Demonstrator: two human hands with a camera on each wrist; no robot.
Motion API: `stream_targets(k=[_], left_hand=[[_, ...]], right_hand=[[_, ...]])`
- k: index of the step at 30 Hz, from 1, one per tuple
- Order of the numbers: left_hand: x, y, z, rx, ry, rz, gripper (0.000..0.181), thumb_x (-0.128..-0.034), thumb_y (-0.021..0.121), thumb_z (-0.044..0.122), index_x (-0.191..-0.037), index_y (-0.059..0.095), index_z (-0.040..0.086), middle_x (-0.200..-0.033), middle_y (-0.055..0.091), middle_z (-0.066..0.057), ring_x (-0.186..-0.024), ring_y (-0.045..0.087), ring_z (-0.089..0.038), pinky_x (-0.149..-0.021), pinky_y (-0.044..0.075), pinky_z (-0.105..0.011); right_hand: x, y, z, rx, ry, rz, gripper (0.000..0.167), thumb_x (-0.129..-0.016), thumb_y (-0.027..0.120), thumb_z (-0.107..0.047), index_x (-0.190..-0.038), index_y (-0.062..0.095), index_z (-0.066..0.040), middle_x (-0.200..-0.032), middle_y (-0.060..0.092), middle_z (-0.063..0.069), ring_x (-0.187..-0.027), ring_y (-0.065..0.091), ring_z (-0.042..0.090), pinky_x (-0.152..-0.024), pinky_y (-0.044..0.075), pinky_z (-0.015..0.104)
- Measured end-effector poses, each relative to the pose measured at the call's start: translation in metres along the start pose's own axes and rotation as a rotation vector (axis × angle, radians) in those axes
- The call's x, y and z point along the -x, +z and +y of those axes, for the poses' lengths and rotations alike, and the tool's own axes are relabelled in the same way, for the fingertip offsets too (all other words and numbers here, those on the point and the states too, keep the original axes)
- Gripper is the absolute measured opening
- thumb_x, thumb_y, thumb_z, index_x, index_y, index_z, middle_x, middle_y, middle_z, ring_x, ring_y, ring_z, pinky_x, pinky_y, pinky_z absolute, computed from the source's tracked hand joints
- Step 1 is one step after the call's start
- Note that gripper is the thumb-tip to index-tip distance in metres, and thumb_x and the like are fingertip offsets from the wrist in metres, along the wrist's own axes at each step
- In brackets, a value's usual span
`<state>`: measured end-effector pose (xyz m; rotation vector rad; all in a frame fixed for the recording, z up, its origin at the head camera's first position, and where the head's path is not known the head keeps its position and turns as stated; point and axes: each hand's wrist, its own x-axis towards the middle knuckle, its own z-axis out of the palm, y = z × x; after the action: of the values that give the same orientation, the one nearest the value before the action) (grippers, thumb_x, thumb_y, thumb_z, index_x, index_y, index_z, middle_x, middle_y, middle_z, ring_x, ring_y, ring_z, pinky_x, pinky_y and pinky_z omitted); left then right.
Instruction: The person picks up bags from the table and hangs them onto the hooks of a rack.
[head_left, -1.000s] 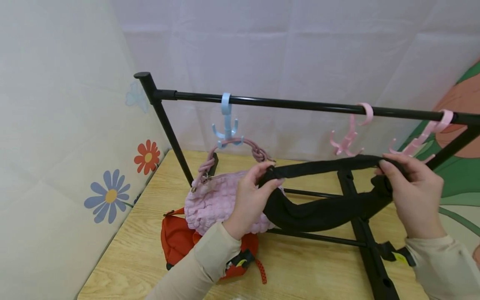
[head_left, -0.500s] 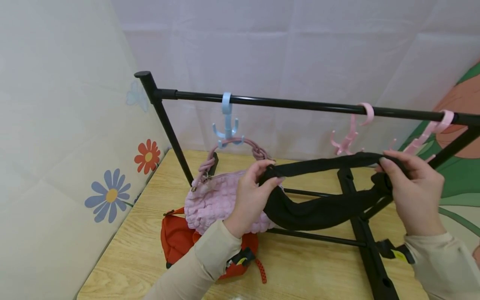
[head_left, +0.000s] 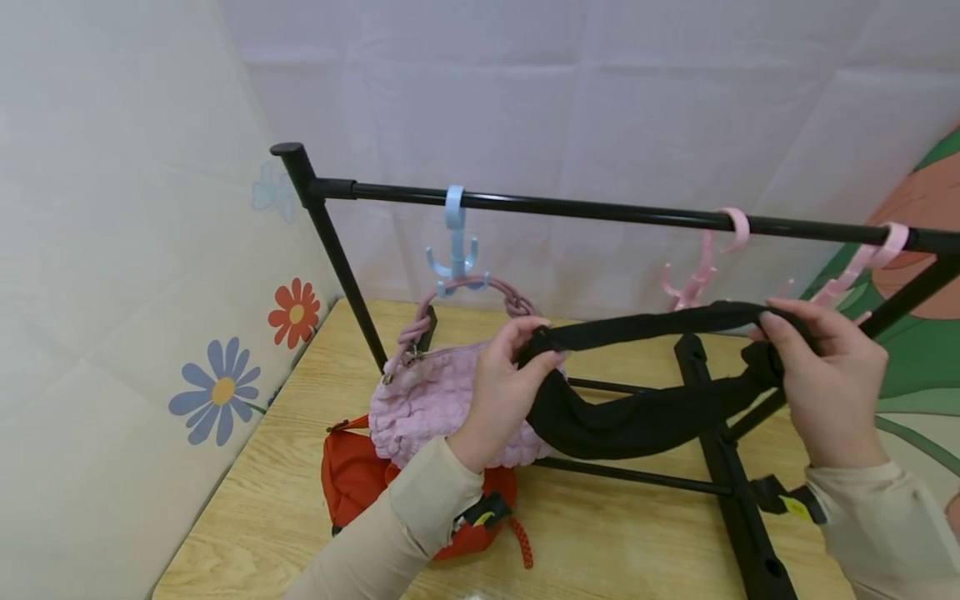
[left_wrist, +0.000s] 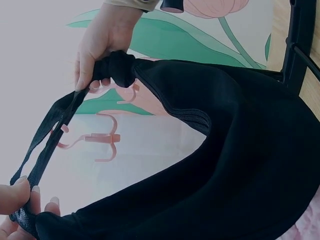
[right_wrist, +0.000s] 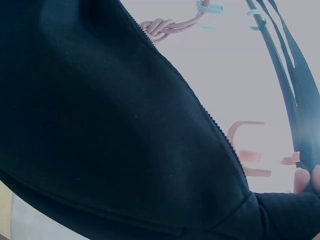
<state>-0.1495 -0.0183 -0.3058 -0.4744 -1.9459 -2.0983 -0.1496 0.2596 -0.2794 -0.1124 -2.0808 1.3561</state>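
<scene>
Between my two hands a black zippered shoulder bag [head_left: 637, 425] is held in the air, its strap [head_left: 660, 325] stretched across the top. My left hand [head_left: 498, 392] pinches the strap's left end between thumb and fingers. At the other end, my right hand [head_left: 836, 379] grips the strap by a knot-like bunch. The bag's body sags below. In the left wrist view, the zipper [left_wrist: 192, 117] curves along the bag's upper edge. Black fabric [right_wrist: 120, 130] fills most of the right wrist view, with only some right fingertips [right_wrist: 302, 180] visible at the edge.
A black rack's rail [head_left: 577, 206] runs behind the hands. It carries a blue hook [head_left: 456, 242], with a pink puffy bag [head_left: 427, 400] by its handle, and pink hooks [head_left: 697, 271] [head_left: 851, 271]. A red bag [head_left: 352, 475] lies on the wooden table [head_left: 247, 517].
Both hands keep their hold on the black bag. The right hand and the strap's right part have risen very slightly; everything else stays in place.
</scene>
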Motion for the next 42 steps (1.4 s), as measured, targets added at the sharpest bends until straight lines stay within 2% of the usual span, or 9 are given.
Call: stream_targets(k=[5,16,26,34,42], left_hand=[[-0.001,-0.001,-0.001,-0.010,0.024,-0.006,0.028,-0.0872,0.068,-0.004,-0.114,0.058,-0.006,-0.102,0.065,-0.020,-0.091,0.062,-0.025,-0.078,0.055,-0.029],[-0.003,-0.001,-0.001,-0.028,0.063,0.004,0.028,-0.0870,0.068,-0.005,-0.113,0.059,-0.006,-0.100,0.065,-0.021,-0.092,0.062,-0.027,-0.078,0.054,-0.028],[-0.005,0.000,-0.001,-0.025,0.079,0.021,0.026,-0.0871,0.068,-0.005,-0.111,0.059,-0.007,-0.098,0.065,-0.021,-0.089,0.062,-0.026,-0.076,0.054,-0.028],[-0.009,-0.001,0.001,-0.019,0.058,0.021,0.026,-0.0876,0.067,-0.005,-0.113,0.059,-0.006,-0.099,0.065,-0.021,-0.091,0.062,-0.026,-0.078,0.054,-0.029],[-0.012,-0.002,-0.001,-0.023,0.079,0.034,0.024,-0.0871,0.066,-0.007,-0.110,0.059,-0.008,-0.097,0.065,-0.022,-0.090,0.063,-0.028,-0.077,0.054,-0.029]], right_hand=[[-0.001,0.001,-0.001,0.003,-0.005,0.005,0.023,-0.093,0.062,-0.007,-0.115,0.069,-0.001,-0.083,0.068,-0.012,-0.077,0.063,0.003,-0.071,0.047,0.009],[-0.002,0.002,-0.004,-0.010,-0.017,0.005,0.024,-0.094,0.062,-0.007,-0.115,0.069,0.000,-0.084,0.068,-0.011,-0.079,0.064,0.004,-0.074,0.046,0.010],[-0.003,0.003,-0.004,-0.009,-0.034,0.005,0.024,-0.094,0.061,-0.006,-0.116,0.069,0.001,-0.086,0.068,-0.010,-0.080,0.064,0.004,-0.076,0.047,0.010],[-0.006,0.006,-0.004,-0.017,-0.058,0.010,0.024,-0.093,0.062,-0.006,-0.115,0.069,0.002,-0.084,0.068,-0.011,-0.078,0.064,0.003,-0.074,0.047,0.010],[-0.007,0.008,-0.004,-0.023,-0.079,0.007,0.023,-0.093,0.063,-0.007,-0.113,0.069,0.002,-0.084,0.068,-0.011,-0.079,0.064,0.003,-0.075,0.047,0.010]])
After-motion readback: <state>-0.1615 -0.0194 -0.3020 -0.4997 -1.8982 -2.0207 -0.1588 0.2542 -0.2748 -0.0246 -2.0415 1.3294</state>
